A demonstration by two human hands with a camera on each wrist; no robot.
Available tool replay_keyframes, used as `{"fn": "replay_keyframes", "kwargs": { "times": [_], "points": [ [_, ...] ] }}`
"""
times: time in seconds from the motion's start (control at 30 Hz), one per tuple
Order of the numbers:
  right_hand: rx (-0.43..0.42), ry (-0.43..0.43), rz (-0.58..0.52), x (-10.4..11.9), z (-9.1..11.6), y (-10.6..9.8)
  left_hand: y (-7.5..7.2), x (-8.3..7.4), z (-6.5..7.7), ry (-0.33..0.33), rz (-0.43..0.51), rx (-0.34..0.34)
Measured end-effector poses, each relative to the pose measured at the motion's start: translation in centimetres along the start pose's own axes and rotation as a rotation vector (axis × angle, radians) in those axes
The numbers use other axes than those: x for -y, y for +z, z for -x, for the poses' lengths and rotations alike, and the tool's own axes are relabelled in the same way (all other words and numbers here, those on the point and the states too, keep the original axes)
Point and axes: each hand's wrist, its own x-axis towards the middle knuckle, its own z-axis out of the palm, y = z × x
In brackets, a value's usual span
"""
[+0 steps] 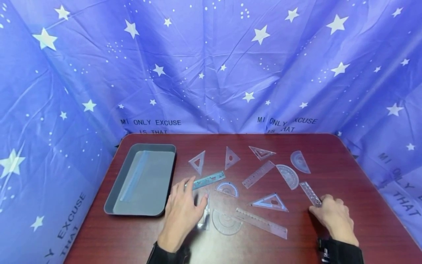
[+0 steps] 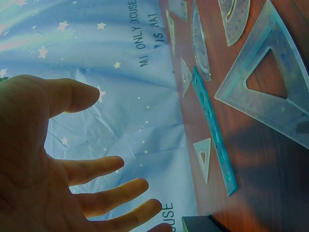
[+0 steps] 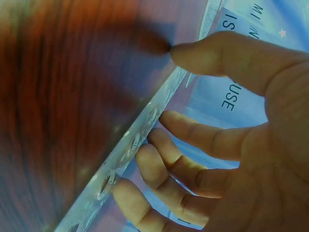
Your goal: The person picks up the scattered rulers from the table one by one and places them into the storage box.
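In the head view my left hand [image 1: 182, 209] hovers with fingers spread and nothing in its grasp. A teal ruler [image 1: 209, 179] lies just past its fingertips, and its thumb overlaps a clear set square [image 2: 231, 87]. Over on the right, my right hand [image 1: 334, 216] holds the near end of a clear ruler with cut-out shapes [image 1: 310, 193] between thumb and fingers. The right wrist view shows curled fingertips [image 3: 149, 159] along one long edge of this ruler, the thumb on the other side.
A grey tray [image 1: 110, 198] with a blue ruler [image 1: 134, 176] inside stands at the left. Several protractors [image 1: 287, 176], set squares [image 1: 270, 202] and clear rulers [image 1: 262, 223] lie scattered between the hands and beyond. A starry blue curtain [image 1: 211, 73] hangs behind the table [image 1: 108, 238].
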Motion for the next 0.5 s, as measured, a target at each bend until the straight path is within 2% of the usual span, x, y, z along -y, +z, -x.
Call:
{"fn": "replay_keyframes", "kwargs": {
  "times": [0.23, 0.33, 0.43, 0.5],
  "points": [
    [-0.03, -0.025, -0.003, 0.1, -0.3, -0.3, 0.1, -0.3, 0.1, 0.023, 0.042, -0.018],
    [0.005, -0.025, -0.004, 0.1, -0.6, -0.7, 0.0, -0.5, 0.0, 0.024, 0.063, -0.018],
    [0.012, -0.026, -0.014, 0.4, -0.4, -1.2, 0.0, -0.5, -0.1, 0.028, 0.119, -0.014],
    [-0.019, -0.037, -0.037, 1.0, 0.0, -1.5, 0.0, -0.6, -0.1, 0.022, 0.178, -0.002]
  ]
}}
